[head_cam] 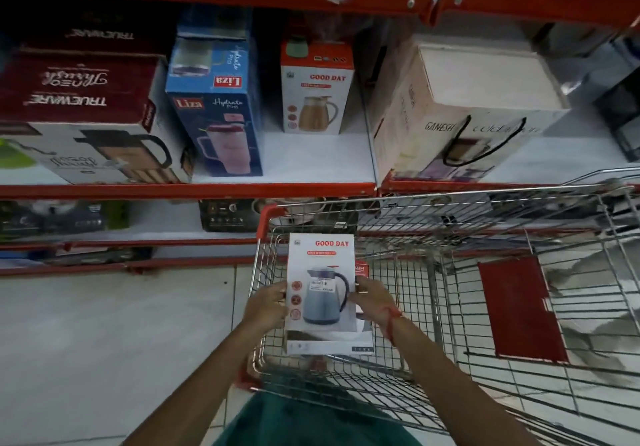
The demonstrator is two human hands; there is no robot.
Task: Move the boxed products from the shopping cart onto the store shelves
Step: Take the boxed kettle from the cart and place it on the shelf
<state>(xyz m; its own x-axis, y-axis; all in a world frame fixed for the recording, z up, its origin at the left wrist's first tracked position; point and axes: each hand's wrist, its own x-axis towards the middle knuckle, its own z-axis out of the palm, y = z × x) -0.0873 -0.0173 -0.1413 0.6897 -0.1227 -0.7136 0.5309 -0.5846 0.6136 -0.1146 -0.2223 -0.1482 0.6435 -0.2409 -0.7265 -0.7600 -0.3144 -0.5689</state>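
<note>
I have a white box [322, 289] with a blue jug on it and the words GOOD DAY. My left hand [265, 307] presses on its left side and my right hand [372, 302] presses on its right side, so both hands are closed on the box. The box is over the near left corner of the shopping cart [433, 203]. I think it is lifted a bit, but I cannot tell if its bottom touches the wire. A small red thing [361, 270] peeks out behind the box. I cannot tell what it is.

The shelf [194, 191] is in front of me, above the cart. On it stands another Good Day box [317, 99], the same kind with a gold jug. There is bare white shelf in front of that box, near the red front edge. The blue Liza box [216, 109] is on its left and the big Ganesh box [464, 113] is on its right.

To do this well, I should hold both sides tight and keep the box standing up. I should lift it clear of the cart's top rail first. Then I should set it down in the bare spot in front of its twin, picture facing me. I must go slow, so I do not bump the blue box or the big box.
</note>
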